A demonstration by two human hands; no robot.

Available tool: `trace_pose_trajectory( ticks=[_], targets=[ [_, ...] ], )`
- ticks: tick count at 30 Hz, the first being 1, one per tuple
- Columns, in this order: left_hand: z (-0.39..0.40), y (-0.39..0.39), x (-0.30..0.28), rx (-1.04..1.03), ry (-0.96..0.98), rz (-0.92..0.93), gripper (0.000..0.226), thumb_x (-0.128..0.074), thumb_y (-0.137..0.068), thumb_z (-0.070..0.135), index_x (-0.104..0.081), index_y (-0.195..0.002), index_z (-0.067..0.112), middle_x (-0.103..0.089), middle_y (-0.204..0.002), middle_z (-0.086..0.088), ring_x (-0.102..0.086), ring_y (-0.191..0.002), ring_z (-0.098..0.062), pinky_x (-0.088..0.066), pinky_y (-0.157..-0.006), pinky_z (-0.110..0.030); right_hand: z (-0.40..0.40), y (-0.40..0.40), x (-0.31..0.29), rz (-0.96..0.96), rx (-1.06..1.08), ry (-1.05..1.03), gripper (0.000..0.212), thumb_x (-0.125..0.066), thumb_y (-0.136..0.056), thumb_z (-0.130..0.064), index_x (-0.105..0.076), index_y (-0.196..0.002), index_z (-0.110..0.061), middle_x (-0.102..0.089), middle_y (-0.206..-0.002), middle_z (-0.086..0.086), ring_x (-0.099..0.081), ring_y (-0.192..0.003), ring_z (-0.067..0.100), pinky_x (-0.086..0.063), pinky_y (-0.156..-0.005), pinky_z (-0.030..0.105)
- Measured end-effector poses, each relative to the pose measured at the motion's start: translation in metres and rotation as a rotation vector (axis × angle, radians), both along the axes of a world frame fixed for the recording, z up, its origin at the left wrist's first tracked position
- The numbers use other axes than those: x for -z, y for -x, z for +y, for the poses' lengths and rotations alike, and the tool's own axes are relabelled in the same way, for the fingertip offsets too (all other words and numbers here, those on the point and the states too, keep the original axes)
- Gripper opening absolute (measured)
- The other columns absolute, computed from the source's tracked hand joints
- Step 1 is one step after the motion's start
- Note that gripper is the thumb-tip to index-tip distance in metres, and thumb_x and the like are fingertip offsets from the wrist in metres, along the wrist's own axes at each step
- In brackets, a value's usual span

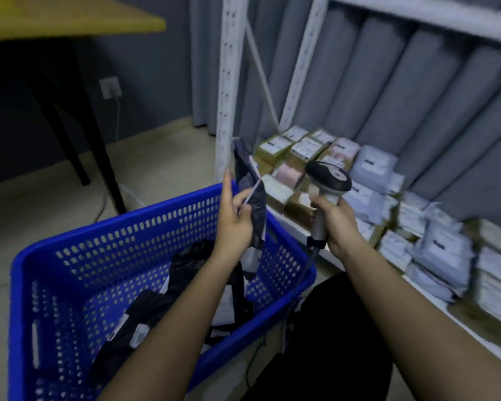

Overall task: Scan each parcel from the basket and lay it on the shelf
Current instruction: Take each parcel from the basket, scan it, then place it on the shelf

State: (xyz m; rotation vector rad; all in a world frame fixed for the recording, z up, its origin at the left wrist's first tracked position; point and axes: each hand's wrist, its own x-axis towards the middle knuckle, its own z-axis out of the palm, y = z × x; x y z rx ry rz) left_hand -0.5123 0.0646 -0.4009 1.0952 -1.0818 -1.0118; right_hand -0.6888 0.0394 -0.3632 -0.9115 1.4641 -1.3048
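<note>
My left hand (234, 218) grips a dark plastic parcel (250, 195) and holds it upright above the far right corner of the blue basket (78, 241). My right hand (334, 224) grips the handle of a grey barcode scanner (329, 176), whose dark head sits just right of the parcel, a short gap apart. The scanner's cable hangs down from the handle. More dark parcels (156, 308) lie in the basket. The white shelf (451, 311) to the right carries rows of boxed and bagged parcels (370, 175).
A white slotted shelf post (227, 82) stands just behind the held parcel. A yellow-topped table (70, 15) with black legs stands at the far left. Grey curtains hang behind the shelf. My dark-clothed knee (330, 328) is beside the basket.
</note>
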Motion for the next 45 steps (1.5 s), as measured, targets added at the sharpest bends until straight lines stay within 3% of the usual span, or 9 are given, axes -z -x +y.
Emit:
trace_pose_trajectory(
  ticks=[6, 10, 15, 23, 29, 34, 39, 42, 45],
  targets=[
    [-0.012, 0.089, -0.076, 0.253, 0.111, -0.065, 0.074, -0.038, -0.096, -0.009, -0.020, -0.146, 0.042, -0.068, -0.108, 0.010, -0.055, -0.121, -0.017, -0.034, -0.112, -0.044, 0.005, 0.080, -0.024, -0.093, 0.171, 0.093, 0.013, -0.061, -0.094, -0.014, -0.055, -0.106, -0.015, -0.060, -0.080, 0.003, -0.056, -0.066, 0.018, -0.049, -0.063, 0.030],
    [-0.011, 0.157, -0.106, 0.398, 0.166, -0.069, 0.075, -0.037, -0.094, -0.011, -0.031, -0.129, 0.055, -0.068, -0.111, 0.005, -0.057, -0.120, -0.020, -0.036, -0.110, -0.050, 0.020, 0.145, -0.029, -0.157, 0.255, 0.150, 0.029, -0.062, -0.093, -0.014, -0.051, -0.121, -0.011, -0.062, -0.099, 0.006, -0.063, -0.078, 0.016, -0.051, -0.064, 0.030],
    [-0.010, 0.247, -0.120, 0.593, 0.173, -0.003, 0.060, -0.038, -0.095, -0.011, -0.044, -0.129, 0.038, -0.067, -0.106, 0.000, -0.063, -0.108, -0.017, -0.047, -0.101, -0.042, 0.052, 0.232, -0.020, -0.216, 0.401, 0.172, 0.030, -0.061, -0.095, -0.017, -0.049, -0.123, -0.021, -0.063, -0.108, -0.003, -0.064, -0.094, 0.015, -0.051, -0.075, 0.032],
    [-0.009, 0.369, -0.102, 0.920, 0.067, 0.051, 0.054, -0.042, -0.093, -0.013, -0.055, -0.115, 0.034, -0.070, -0.107, 0.004, -0.064, -0.106, -0.015, -0.053, -0.085, -0.030, 0.114, 0.345, 0.008, -0.403, 0.618, 0.186, 0.028, -0.064, -0.090, -0.018, -0.063, -0.115, -0.006, -0.072, -0.104, 0.013, -0.069, -0.081, 0.022, -0.056, -0.076, 0.035],
    [-0.032, 0.408, -0.064, 0.744, -0.061, -0.049, 0.042, -0.041, -0.096, -0.007, -0.054, -0.114, 0.028, -0.060, -0.118, 0.005, -0.056, -0.112, -0.012, -0.050, -0.094, -0.031, 0.136, 0.402, 0.022, -0.170, 0.808, 0.147, 0.023, -0.069, -0.086, -0.004, -0.061, -0.107, -0.011, -0.069, -0.102, 0.008, -0.067, -0.085, 0.020, -0.053, -0.076, 0.032],
    [-0.055, 0.404, -0.012, 0.768, -0.264, -0.240, 0.046, -0.045, -0.090, -0.008, -0.054, -0.123, 0.022, -0.061, -0.123, -0.003, -0.057, -0.112, -0.021, -0.053, -0.083, -0.037, 0.134, 0.418, 0.037, 0.125, 0.799, 0.112, 0.029, -0.073, -0.084, -0.007, -0.054, -0.107, -0.007, -0.060, -0.087, -0.003, -0.055, -0.072, 0.004, -0.039, -0.049, 0.002],
    [-0.062, 0.398, 0.006, 0.705, -0.362, -0.133, 0.015, -0.059, -0.093, 0.029, -0.065, -0.104, 0.021, -0.072, -0.100, 0.004, -0.068, -0.093, -0.013, -0.053, -0.077, -0.032, 0.115, 0.417, 0.055, 0.161, 0.660, 0.096, 0.032, -0.075, -0.082, -0.008, -0.062, -0.111, -0.012, -0.069, -0.097, -0.005, -0.067, -0.084, 0.004, -0.051, -0.069, 0.018],
    [-0.072, 0.392, 0.012, 0.657, -0.316, -0.176, 0.027, -0.069, -0.086, 0.022, -0.065, -0.112, 0.017, -0.072, -0.106, -0.001, -0.068, -0.098, -0.018, -0.054, -0.086, -0.038, 0.105, 0.413, 0.053, 0.168, 0.592, 0.116, 0.031, -0.073, -0.082, -0.001, -0.059, -0.106, -0.017, -0.066, -0.091, -0.013, -0.064, -0.074, -0.009, -0.050, -0.065, 0.008],
    [-0.077, 0.389, 0.016, 0.621, -0.302, -0.179, 0.025, -0.068, -0.086, 0.012, -0.064, -0.110, 0.016, -0.072, -0.104, -0.003, -0.068, -0.096, -0.020, -0.054, -0.084, -0.038, 0.098, 0.411, 0.058, 0.165, 0.583, 0.092, 0.037, -0.074, -0.083, -0.007, -0.059, -0.116, -0.011, -0.068, -0.100, -0.006, -0.067, -0.091, 0.007, -0.053, -0.077, 0.022]
  ],
)
